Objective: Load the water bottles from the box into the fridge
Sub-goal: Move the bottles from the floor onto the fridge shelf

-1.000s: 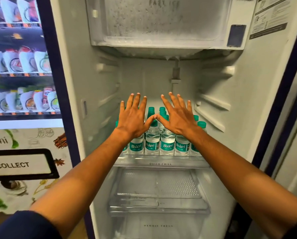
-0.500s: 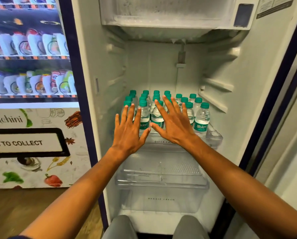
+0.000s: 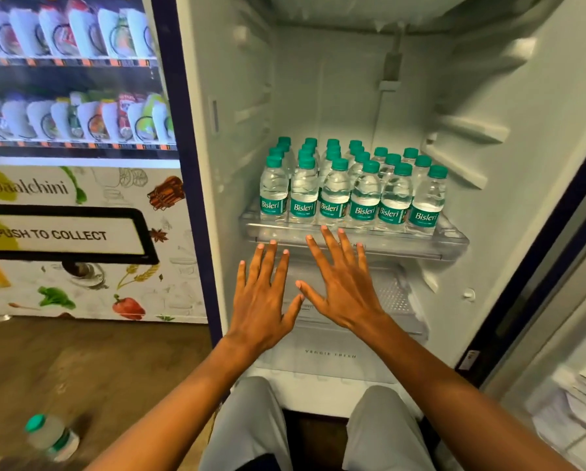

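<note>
Head view: open fridge (image 3: 509, 232) seen from the front, both arms reaching toward it.
Left hand (image 3: 262, 300): flat, fingers straight and spread, palm away from the camera, holding nothing; it hangs in front of the lower drawer area, just under the shelf lip.
Right hand (image 3: 344, 287): likewise flat and spread, nothing held; its fingertips overlap the front edge of the shelf (image 3: 454, 244) in the picture, contact cannot be told. The two thumbs nearly meet.
Water bottles (image 3: 352, 188): green-capped, labelled Bisleri, upright in tight rows on the clear shelf, six across the front row, further rows behind.
Stray bottle (image 3: 52, 438): one green-capped bottle lying on the wooden floor (image 3: 81, 362), lower left, well apart from the fridge; blurred.
Surroundings: vending machine (image 3: 81, 198) just beside the fridge's left wall, with a "PUSH TO COLLECT" flap and packaged goods above; crisper drawer (image 3: 330, 355) marked "VEGGIE FRESH" under the shelf; the person's knees (image 3: 251, 419) close to the fridge base.
Obstructions: both hands cover part of the shelf lip and the tray below it.
Open room: tall free space above the bottle caps; a narrow strip of bare shelf right of the front row; moulded rails project from both side walls.
</note>
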A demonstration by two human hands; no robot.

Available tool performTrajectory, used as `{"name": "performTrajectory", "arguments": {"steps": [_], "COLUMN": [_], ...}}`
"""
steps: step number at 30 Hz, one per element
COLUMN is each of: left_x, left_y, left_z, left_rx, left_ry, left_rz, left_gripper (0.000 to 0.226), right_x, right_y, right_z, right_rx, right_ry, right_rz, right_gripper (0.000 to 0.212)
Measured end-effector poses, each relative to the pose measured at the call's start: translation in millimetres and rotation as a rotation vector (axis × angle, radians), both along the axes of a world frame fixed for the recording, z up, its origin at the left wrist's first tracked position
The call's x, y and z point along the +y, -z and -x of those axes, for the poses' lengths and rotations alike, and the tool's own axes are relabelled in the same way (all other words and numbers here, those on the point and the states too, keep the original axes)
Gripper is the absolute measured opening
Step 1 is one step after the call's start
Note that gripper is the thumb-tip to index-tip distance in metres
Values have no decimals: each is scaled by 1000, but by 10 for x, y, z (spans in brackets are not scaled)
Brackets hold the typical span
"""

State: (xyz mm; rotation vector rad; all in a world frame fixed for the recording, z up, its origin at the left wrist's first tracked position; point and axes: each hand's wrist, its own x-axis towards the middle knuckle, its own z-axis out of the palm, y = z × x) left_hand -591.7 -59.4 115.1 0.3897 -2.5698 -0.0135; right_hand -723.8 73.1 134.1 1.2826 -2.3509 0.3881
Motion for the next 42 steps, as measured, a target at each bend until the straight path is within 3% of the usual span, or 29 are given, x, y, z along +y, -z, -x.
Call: {"name": "performTrajectory", "arguments": {"steps": [15,26,38,42], "left_x": [-374,-1003,-1977,-2337], "left_y": [718,1541,2313,2455], "left_z": [-1102,-2069,-2891,-2962], "left_rx": [-20,-277,-556,-537], "left_ry": [-137,-535,-833,-941], "left_rz": [-140,-316,-430,-500], "left_gripper": [73,79,77,72], "right_x": [-598,-1322,-2084,-2154], "right_y": [753,1331,1827,1934], "right_z": [-1210,-1878,-2015,-2006], "right_rx": [-169,-309,-258,-276], "right_ry": [-273,-423,-494,-504], "right_rz": [33,-183,-418,-414], "right_gripper": [79,80,82,80]}}
